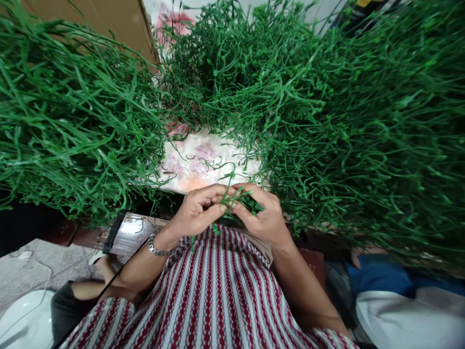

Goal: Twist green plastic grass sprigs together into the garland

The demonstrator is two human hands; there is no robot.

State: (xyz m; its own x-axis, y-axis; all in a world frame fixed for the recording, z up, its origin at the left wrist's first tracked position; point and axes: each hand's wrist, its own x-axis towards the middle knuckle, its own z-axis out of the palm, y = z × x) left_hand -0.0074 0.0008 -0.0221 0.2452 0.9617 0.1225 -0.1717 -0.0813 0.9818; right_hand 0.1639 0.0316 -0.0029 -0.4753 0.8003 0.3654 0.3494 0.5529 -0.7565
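Observation:
Close in front of my striped shirt, my left hand (201, 209) and my right hand (262, 212) meet, thumbs and fingertips nearly touching. Between them is a small bunch of thin green stems (235, 196), which both hands pinch. Some stems stick up above the fingers, and a few bits hang below the left hand. Part of the bunch is hidden inside the curled right fingers. Just beyond the hands lies a flower-patterned white cloth (198, 160) with loose stems scattered over it.
Large heaps of green stems rise at the left (72, 121), far middle (254, 63) and right (363, 145). A cardboard box (109, 26) stands behind the left heap. A white round object (27, 317) is on the floor at lower left. Another person's blue and white clothing (399, 305) shows at lower right.

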